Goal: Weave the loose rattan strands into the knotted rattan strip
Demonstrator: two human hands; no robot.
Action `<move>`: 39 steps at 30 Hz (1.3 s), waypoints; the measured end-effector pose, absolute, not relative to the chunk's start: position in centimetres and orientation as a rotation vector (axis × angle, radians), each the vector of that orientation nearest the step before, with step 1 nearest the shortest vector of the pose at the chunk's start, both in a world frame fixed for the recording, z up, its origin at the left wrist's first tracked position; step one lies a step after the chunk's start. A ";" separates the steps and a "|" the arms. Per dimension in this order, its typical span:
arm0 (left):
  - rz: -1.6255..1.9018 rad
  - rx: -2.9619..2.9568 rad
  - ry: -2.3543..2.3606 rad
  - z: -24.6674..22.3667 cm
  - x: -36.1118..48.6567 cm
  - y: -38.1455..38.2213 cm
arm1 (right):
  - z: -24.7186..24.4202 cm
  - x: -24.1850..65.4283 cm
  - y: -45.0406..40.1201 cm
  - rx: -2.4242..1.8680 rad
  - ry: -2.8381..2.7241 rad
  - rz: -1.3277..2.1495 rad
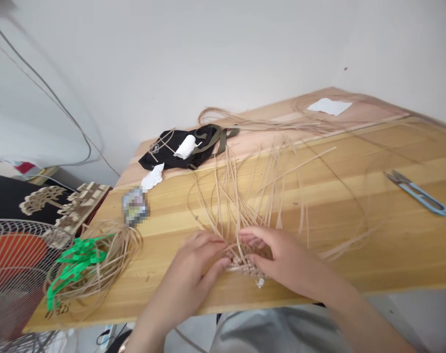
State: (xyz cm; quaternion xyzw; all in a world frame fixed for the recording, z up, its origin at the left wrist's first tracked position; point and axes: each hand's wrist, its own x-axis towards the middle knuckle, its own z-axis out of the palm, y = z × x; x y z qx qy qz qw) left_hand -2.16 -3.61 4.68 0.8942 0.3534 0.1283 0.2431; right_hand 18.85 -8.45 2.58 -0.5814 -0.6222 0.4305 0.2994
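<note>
A small woven piece of thin tan strips (241, 262), which look like rattan or cane, lies near the front edge of the table. Its long loose strips (232, 196) fan out away from me. My left hand (195, 262) grips the left edge of the weave between thumb and fingers. On the right side, my right hand (276, 252) curls round the weave, thumb low and fingers up by a strip; its palm hides part of the knotted rows. A tiny white scrap (260, 283) sits just in front of the piece.
Blue thread snips (421, 193) lie at the right. A black bag (171, 149) carries a white paper roll (186, 147). Bundled strips with green ties (79, 260) rest at the left, beside a fan cage (17, 274). More long strips (260, 122) run along the back.
</note>
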 end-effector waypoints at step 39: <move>0.412 2.256 0.919 2.6 0.9 -4.2 | 2.3 18.7 -8.3 -1.371 -1.790 0.848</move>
